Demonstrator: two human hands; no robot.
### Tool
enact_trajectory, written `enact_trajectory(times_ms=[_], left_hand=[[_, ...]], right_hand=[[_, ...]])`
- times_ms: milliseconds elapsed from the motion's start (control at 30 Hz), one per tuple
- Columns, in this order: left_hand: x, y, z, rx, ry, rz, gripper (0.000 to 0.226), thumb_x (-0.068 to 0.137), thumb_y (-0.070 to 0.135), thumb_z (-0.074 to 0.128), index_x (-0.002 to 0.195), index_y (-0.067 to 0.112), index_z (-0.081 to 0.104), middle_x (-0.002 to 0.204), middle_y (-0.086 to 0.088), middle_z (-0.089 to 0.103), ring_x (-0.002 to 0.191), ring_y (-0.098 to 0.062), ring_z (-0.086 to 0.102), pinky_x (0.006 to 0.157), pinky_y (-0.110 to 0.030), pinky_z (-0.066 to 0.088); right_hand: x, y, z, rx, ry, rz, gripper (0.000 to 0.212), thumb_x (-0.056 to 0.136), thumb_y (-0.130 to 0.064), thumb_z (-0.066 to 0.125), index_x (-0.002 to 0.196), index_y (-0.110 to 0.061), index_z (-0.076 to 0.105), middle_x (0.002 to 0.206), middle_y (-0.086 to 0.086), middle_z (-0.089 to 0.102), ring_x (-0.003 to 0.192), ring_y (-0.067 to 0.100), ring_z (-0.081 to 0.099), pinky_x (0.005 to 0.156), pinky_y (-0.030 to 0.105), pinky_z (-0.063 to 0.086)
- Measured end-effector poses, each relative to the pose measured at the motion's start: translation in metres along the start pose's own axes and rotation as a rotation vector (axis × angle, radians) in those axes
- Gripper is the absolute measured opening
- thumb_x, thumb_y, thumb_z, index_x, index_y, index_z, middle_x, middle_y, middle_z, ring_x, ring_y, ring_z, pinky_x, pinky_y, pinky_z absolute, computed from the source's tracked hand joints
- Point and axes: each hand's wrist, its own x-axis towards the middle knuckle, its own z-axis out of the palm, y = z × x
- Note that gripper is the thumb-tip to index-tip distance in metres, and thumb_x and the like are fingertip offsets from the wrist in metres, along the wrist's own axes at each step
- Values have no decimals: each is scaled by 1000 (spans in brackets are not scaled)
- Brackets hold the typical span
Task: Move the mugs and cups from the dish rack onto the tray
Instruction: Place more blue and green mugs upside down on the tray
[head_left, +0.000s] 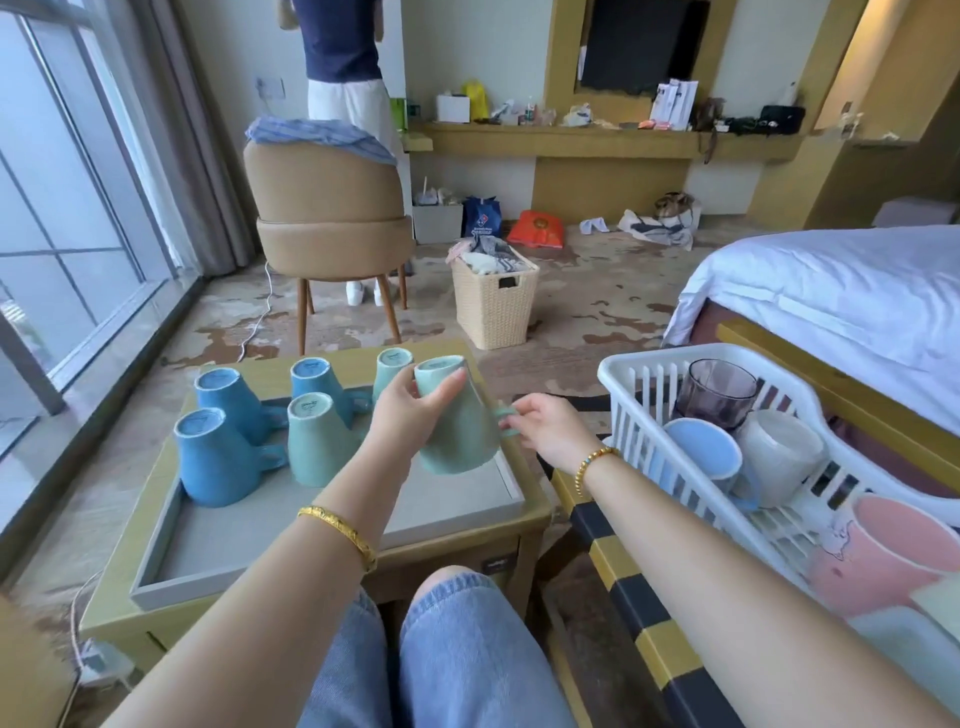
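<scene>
Green mug (457, 431) upside-down between left hand (405, 415) and right hand (545, 428)

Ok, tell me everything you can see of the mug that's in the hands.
The held mug is pale green, matte, ceramic by the look, wider at the mouth than at the base. It is upside down and tilted, its base up, held above the tray's right side. The left hand grips its body near the base; the right hand pinches its handle, which points right. It seems not to touch the other mugs.
</scene>
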Motion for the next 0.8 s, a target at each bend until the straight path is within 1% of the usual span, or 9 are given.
enact_trajectory(times_ms=[67, 167, 267, 333, 433, 533, 600, 733, 800], left_hand=[[8, -16, -8, 40, 15, 21, 36, 78, 48, 66, 105, 27, 56, 99, 6, 61, 95, -16, 57, 75, -28, 42], [21, -41, -16, 120, 50, 61, 35, 75, 44, 70, 104, 32, 55, 93, 10, 61, 91, -13, 58, 78, -29, 46], [34, -61, -17, 177, 72, 102, 49, 74, 41, 73, 116, 25, 55, 100, 10, 61, 93, -10, 57, 82, -29, 48], [43, -70, -15, 213, 102, 136, 54, 73, 39, 74, 119, 21, 54, 103, 10, 59, 97, -9, 56, 85, -27, 46], [56, -81, -12, 254, 128, 154, 54, 73, 38, 75, 119, 20, 54, 104, 9, 57, 103, -11, 53, 87, -25, 42], [66, -90, -13, 296, 115, 143, 57, 74, 38, 74, 123, 18, 52, 115, 2, 62, 109, -15, 54, 92, -30, 44], [71, -95, -14, 336, 109, 144, 57, 74, 39, 73, 123, 19, 52, 115, 0, 63, 108, -17, 56, 91, -32, 46], [79, -95, -17, 396, 90, 141, 58, 75, 40, 72, 124, 17, 51, 115, -1, 63, 108, -19, 56, 93, -36, 47], [83, -93, -18, 422, 81, 147, 56, 76, 39, 72, 122, 15, 51, 115, -2, 62, 109, -20, 55, 91, -33, 46]], right_hand=[[13, 8, 18, -37, -40, 9, 18, 91, -21, 56, 105, -11, 62, 108, 7, 67, 105, 22, 61, 98, 41, 48], [34, 19, 44, -179, -6, -12, 26, 90, -24, 59, 111, -10, 64, 109, 7, 60, 100, 22, 59, 84, 29, 45], [52, 26, 66, -278, 83, 8, 25, 91, -25, 57, 113, -15, 64, 112, 8, 65, 102, 25, 60, 77, 27, 43], [63, 30, 80, -292, 132, 33, 24, 93, -22, 53, 113, -17, 64, 113, 7, 67, 103, 26, 61, 74, 26, 42], [77, 34, 96, -318, 161, 48, 24, 93, -17, 50, 112, -16, 65, 111, 9, 68, 101, 27, 62, 74, 26, 44], [87, 39, 102, -328, 163, 43, 25, 93, -14, 49, 113, -13, 65, 110, 12, 69, 102, 29, 62, 80, 30, 49], [91, 41, 104, -364, 169, 24, 26, 93, -12, 49, 114, -12, 64, 110, 14, 69, 102, 31, 62, 82, 34, 50], [95, 44, 107, -431, 159, -29, 28, 94, -10, 44, 115, -10, 62, 106, 17, 69, 97, 34, 64, 78, 37, 52], [98, 44, 108, -398, 158, -32, 28, 94, -9, 42, 114, -9, 61, 103, 18, 69, 94, 35, 64, 79, 39, 53]])
